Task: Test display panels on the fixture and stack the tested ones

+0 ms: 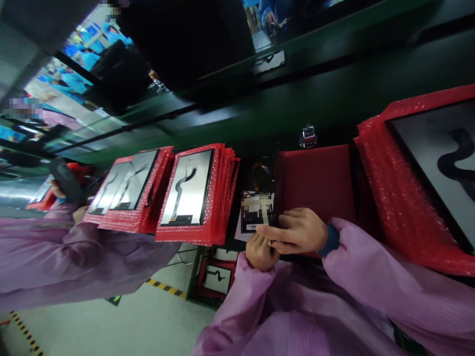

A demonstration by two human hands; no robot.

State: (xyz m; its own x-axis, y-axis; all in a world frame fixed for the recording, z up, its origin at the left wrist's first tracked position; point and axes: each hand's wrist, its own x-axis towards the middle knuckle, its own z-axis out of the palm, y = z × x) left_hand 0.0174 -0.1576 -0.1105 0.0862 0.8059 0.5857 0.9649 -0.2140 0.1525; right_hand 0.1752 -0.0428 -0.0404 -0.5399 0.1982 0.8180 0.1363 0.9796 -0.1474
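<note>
A small black circuit assembly [251, 213] with tan tape strips and a white label lies on a white sheet [240, 233]. At its lower edge my left hand [261, 253] is closed, its fingertips hidden beneath my right hand. My right hand [301, 231] reaches in from the right with its fingers together over the left one, beside the label; what the two pinch, if anything, is too small to tell. Beyond my right hand lies a dark red pad [315, 180].
Left are stacks of red bubble sleeves [218, 198] topped with display panels [190, 185]; another large stack [386, 198] is at right. A shiny metal object [308, 136] sits behind the pad. A co-worker's purple sleeve [67, 257] is far left, a crate [200, 282] below.
</note>
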